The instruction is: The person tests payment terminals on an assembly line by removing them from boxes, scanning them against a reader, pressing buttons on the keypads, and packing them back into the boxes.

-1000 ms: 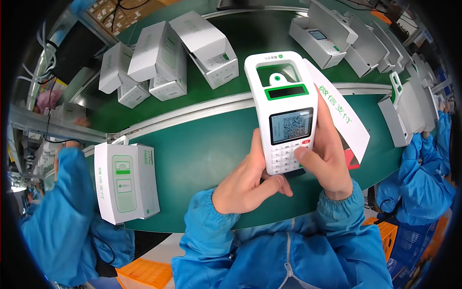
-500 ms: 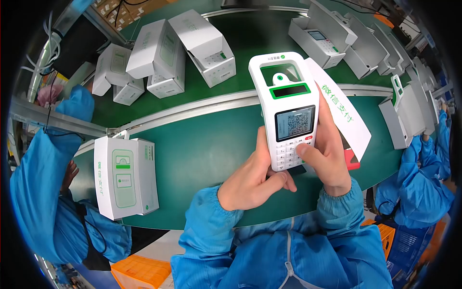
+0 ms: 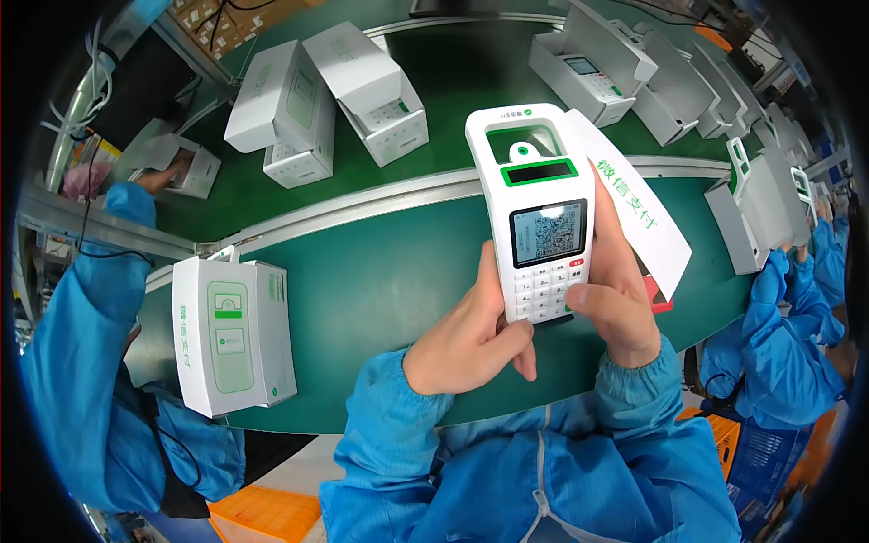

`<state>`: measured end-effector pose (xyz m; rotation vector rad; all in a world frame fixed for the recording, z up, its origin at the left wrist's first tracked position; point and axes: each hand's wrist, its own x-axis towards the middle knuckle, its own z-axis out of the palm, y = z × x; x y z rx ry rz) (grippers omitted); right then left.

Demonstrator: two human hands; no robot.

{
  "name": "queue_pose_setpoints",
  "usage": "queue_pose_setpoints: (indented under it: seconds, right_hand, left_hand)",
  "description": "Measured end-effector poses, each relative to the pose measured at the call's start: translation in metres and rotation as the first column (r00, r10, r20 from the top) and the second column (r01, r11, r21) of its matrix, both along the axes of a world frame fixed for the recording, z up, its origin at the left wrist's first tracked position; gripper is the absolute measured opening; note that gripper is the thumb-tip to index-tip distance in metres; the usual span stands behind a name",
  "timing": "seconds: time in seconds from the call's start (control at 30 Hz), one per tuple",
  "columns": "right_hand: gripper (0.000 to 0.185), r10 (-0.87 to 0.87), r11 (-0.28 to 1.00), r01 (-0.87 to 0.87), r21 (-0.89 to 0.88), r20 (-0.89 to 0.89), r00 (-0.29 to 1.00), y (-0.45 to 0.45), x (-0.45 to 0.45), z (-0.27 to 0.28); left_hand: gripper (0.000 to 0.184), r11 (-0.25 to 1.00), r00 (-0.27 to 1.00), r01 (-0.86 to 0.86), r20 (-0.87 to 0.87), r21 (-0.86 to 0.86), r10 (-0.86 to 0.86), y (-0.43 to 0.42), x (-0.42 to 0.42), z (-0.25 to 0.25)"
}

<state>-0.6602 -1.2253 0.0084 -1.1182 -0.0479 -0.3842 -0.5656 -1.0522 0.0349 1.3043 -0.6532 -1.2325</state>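
Note:
A white card payment terminal [image 3: 540, 195] with green trim stands tilted up in front of me, its screen [image 3: 549, 233] lit with a QR code. My left hand [image 3: 466, 348] is closed around its lower left side, thumb near the bottom edge. My right hand [image 3: 623, 303] grips the right side, with the thumb at the right of the keypad [image 3: 541, 291]; its other fingers are hidden behind. A white cardboard piece [image 3: 634, 195] with green lettering shows behind the terminal and right hand. Below it lies a red item [image 3: 659, 294], mostly hidden.
A closed white box [image 3: 231, 335] stands on the green table [image 3: 380, 299] at left. Beyond a metal rail [image 3: 398, 197], several white boxes [image 3: 380, 100] sit on the green belt. Open boxes [image 3: 588, 72] line the far right. Blue-sleeved co-workers [image 3: 86, 335] are on both sides.
My right thumb has shifted off the keys toward the keypad's right edge. Boxes on the belt have moved slightly left, and the left co-worker's hand now reaches to the leftmost one.

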Motion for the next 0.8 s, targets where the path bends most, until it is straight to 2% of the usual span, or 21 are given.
queue_pose_setpoints:
  seconds: [0.1,0.2,0.33,0.37,0.43,0.47,0.53,0.6,0.73,0.8]
  right_hand:
    - [0.115,-0.014,1.000,0.014,0.008,-0.030,0.999,-0.001,-0.004,0.002]
    - [0.115,-0.026,1.000,0.026,-0.005,-0.022,0.999,-0.003,-0.006,0.003]
    - [0.112,-0.035,0.999,0.035,-0.004,0.031,0.999,-0.006,-0.009,-0.001]
    - [0.112,-0.061,0.997,0.062,-0.049,0.014,0.998,-0.005,-0.010,-0.002]
    - [0.110,-0.119,0.983,0.116,-0.140,-0.015,0.993,-0.006,-0.011,-0.002]
    - [0.109,-0.102,0.986,0.099,-0.133,-0.017,0.995,-0.009,-0.012,-0.002]
    - [0.108,-0.067,0.991,0.065,-0.118,-0.015,0.998,-0.015,-0.013,-0.001]
    - [0.110,-0.058,0.995,0.056,-0.083,-0.014,0.998,-0.017,-0.013,0.000]
    - [0.115,0.045,0.998,-0.047,0.042,0.059,0.997,-0.022,-0.019,-0.003]
    - [0.121,0.099,0.991,-0.104,0.084,0.057,0.993,-0.024,-0.021,-0.004]
  left_hand:
    - [0.080,0.987,0.987,-0.037,0.149,-0.155,0.060,-0.005,-0.007,-0.012]
    - [0.077,0.985,0.979,-0.057,0.184,-0.165,0.087,-0.011,-0.011,-0.010]
    - [0.072,0.998,0.984,-0.057,0.169,0.005,0.055,-0.016,-0.011,0.001]
    - [0.070,0.997,0.981,-0.064,0.184,0.036,0.056,-0.017,-0.010,0.002]
    - [0.069,0.997,0.945,-0.075,0.317,-0.020,0.077,-0.020,-0.011,-0.003]
    - [0.069,0.992,0.897,-0.068,0.428,-0.106,0.107,-0.022,-0.013,-0.011]
    - [0.070,0.986,0.865,-0.052,0.486,-0.158,0.124,-0.022,-0.015,-0.015]
    - [0.071,0.994,0.914,-0.056,0.396,-0.095,0.089,-0.021,-0.015,-0.006]
    - [0.076,0.984,0.942,-0.095,0.306,-0.152,0.138,-0.020,-0.019,-0.018]
    - [0.077,0.977,0.966,-0.139,0.194,-0.164,0.170,-0.022,-0.021,-0.015]
